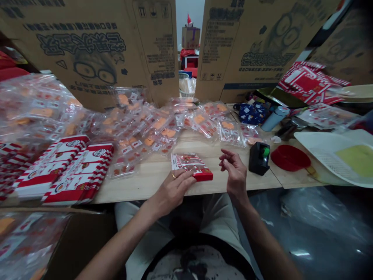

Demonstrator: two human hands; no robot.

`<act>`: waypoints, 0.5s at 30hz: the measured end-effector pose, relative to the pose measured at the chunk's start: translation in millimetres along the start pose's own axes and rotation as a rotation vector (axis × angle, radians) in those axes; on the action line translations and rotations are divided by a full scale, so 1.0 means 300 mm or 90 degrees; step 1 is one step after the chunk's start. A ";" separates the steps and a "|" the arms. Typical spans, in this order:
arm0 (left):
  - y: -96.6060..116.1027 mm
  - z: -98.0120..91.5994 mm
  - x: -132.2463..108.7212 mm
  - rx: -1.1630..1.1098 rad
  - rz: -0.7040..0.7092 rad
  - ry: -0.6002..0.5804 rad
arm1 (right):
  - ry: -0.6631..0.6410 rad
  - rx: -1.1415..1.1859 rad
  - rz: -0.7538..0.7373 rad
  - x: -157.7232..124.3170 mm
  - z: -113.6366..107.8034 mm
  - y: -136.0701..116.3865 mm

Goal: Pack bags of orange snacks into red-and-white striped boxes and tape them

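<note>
Two hands before me: my left fingers [186, 177] rest on a red-and-white packet [191, 167], grip unclear, on the tabletop [151, 181]; at its three o'clock, my right hand [235, 173] hangs half-open, empty.

**Narrow wooden lane before the hands**

The pale wooden worktop [145, 182] shows as a strip along its near edge, running left from the left hand [173, 190] to stacked red-and-white striped boxes [64, 171]. Clear plastic bags of orange pieces [140, 132] bank up behind it. A small red-and-white packet [191, 166] lies under the left hand. Wood shows between the right hand [235, 173] and a black tape dispenser [259, 158], which stands beside a round red plastic dish [290, 157], blocking passage rightward.
</note>
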State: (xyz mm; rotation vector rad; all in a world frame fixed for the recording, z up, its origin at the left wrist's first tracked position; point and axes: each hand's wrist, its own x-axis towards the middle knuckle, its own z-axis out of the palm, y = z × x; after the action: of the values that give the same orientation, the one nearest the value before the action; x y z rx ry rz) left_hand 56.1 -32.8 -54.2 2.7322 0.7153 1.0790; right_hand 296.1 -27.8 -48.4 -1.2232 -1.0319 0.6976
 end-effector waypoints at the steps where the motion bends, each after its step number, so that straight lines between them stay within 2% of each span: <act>1: 0.013 0.030 -0.047 0.009 -0.011 -0.047 | -0.023 -0.035 0.026 0.007 -0.021 0.018; 4: 0.036 0.094 -0.165 0.003 -0.086 -0.136 | -0.094 -0.166 0.107 0.014 -0.065 0.090; 6: 0.026 0.111 -0.194 0.011 -0.149 -0.123 | -0.131 -0.282 0.084 0.020 -0.066 0.140; 9: -0.032 0.129 -0.147 0.082 -0.254 -0.109 | -0.206 -0.463 -0.096 0.043 -0.002 0.198; 12: -0.110 0.177 -0.048 0.148 -0.315 -0.221 | -0.335 -0.612 -0.264 0.069 0.106 0.251; 15: -0.158 0.236 0.016 0.147 -0.344 -0.332 | -0.449 -0.685 -0.324 0.077 0.179 0.329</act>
State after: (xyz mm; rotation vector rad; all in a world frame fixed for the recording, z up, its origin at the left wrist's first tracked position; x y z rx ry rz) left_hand 88.3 15.6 -116.6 2.5561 1.4161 0.1709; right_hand 265.6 37.9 -137.4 -1.5096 -2.3957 0.1002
